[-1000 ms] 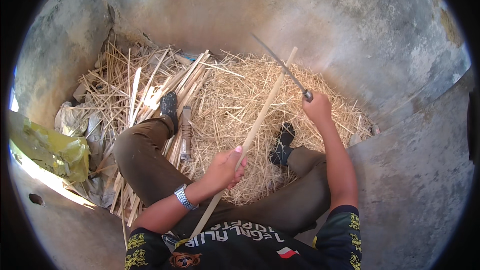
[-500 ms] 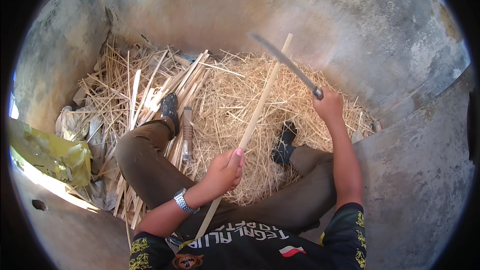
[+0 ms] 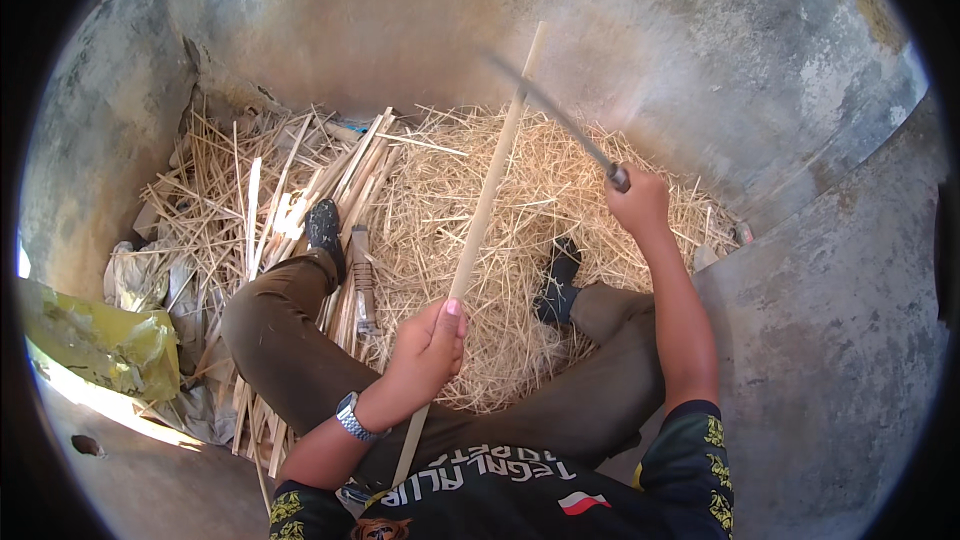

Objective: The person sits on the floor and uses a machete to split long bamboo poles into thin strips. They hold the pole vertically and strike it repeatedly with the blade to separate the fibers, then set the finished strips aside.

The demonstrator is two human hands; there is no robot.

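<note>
My left hand [image 3: 425, 352] is closed around the lower part of a long, pale bamboo strip [image 3: 487, 185]. The strip slants up and away to the right, its lower end near my shirt. In my right hand [image 3: 638, 202] is the handle of a long-bladed knife [image 3: 570, 127]. Its blade points up and left and crosses the strip near the far end; whether they touch I cannot tell. The blade's tip is smeared by motion. A wooden knife sheath [image 3: 363, 280] lies beside my left foot.
Shavings [image 3: 530, 350] cover the ground between my legs. Many split bamboo strips [image 3: 345, 175] lie in a pile at the left. A yellow plastic sheet [image 3: 100, 345] hangs at the far left. A stained concrete wall [image 3: 420, 20] curves around the far side.
The bamboo strip's far end has shifted up and left. My right hand and the knife have moved left and slightly up, and the view has shifted a little.
</note>
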